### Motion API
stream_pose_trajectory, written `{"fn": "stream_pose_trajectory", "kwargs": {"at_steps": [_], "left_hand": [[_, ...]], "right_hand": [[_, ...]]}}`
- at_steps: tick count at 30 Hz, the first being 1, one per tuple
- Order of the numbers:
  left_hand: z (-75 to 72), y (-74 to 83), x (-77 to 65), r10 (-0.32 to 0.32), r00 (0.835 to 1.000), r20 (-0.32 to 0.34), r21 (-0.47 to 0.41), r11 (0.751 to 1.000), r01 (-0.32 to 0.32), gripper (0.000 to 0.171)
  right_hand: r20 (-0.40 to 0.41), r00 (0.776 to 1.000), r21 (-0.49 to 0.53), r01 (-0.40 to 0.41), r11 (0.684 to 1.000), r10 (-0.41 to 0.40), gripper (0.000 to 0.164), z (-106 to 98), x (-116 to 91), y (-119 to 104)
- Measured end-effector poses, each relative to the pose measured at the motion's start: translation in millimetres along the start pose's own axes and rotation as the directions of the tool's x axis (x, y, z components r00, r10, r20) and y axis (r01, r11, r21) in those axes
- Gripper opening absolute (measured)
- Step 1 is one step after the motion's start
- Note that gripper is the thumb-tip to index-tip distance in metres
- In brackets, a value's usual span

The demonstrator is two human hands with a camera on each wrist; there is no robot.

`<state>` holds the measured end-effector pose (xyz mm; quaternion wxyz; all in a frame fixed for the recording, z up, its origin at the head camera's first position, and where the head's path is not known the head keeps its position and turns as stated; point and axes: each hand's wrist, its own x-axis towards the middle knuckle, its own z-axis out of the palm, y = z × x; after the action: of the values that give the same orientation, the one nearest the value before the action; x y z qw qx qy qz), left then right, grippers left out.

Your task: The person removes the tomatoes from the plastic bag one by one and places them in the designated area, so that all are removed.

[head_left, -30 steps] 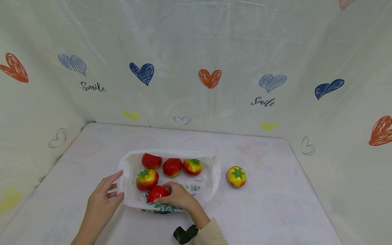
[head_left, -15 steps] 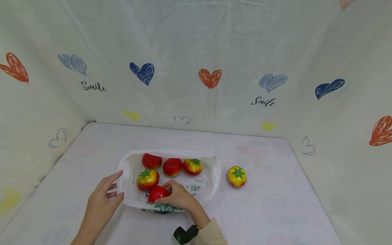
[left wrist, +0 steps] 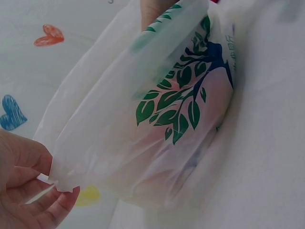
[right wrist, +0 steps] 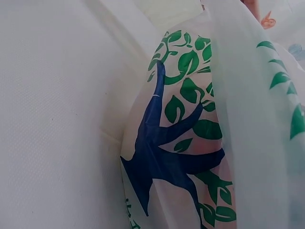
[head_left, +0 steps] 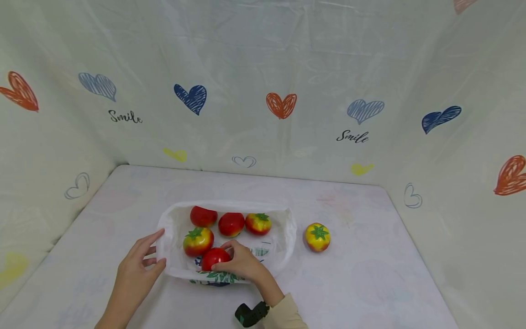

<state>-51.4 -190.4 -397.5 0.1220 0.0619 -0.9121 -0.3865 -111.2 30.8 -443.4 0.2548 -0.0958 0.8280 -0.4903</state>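
A white plastic bag [head_left: 289, 235] with a green leaf and blue tree print lies on the table, its mouth spread wide. Several red and yellow toy tomatoes sit inside it, one of them a leafy-topped tomato [head_left: 198, 242] at the left. My right hand [head_left: 242, 262] reaches in at the front and grips a red tomato [head_left: 214, 258], thumb near, fingers on the far side. At the bag's left rim, my left hand [head_left: 137, 269] holds the edge between thumb and fingers; its fingertips are partly hidden by the plastic [left wrist: 95, 138]. The right wrist view shows only the printed bag side [right wrist: 190, 119].
One more toy tomato [head_left: 318, 237], yellow with a green top, rests on the white table [head_left: 361, 274] to the right of the bag. A pale curtain [head_left: 246, 55] with printed hearts closes off the back and sides.
My right hand and the red tomato in it have shifted slightly to the right inside the bag. My left hand stays at the rim.
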Motion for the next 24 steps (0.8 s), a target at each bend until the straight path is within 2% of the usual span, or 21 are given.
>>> {"fn": "stream_pose_trajectory", "kwargs": {"at_steps": [13, 24], "left_hand": [[-0.4, 1.5, -0.2, 0.022, 1.000, -0.015, -0.007, 1.000, -0.022, 0.060], [-1.1, 1.2, 0.3, 0.022, 1.000, -0.006, -0.008, 1.000, -0.022, 0.060]], "right_hand": [[-0.082, 0.996, -0.013, 0.021, 1.000, -0.022, 0.050, -12.0, -4.9, 4.0], [-0.123, 0.991, 0.021, 0.054, 0.998, -0.051, 0.049, -26.8, -16.6, -4.3]]}}
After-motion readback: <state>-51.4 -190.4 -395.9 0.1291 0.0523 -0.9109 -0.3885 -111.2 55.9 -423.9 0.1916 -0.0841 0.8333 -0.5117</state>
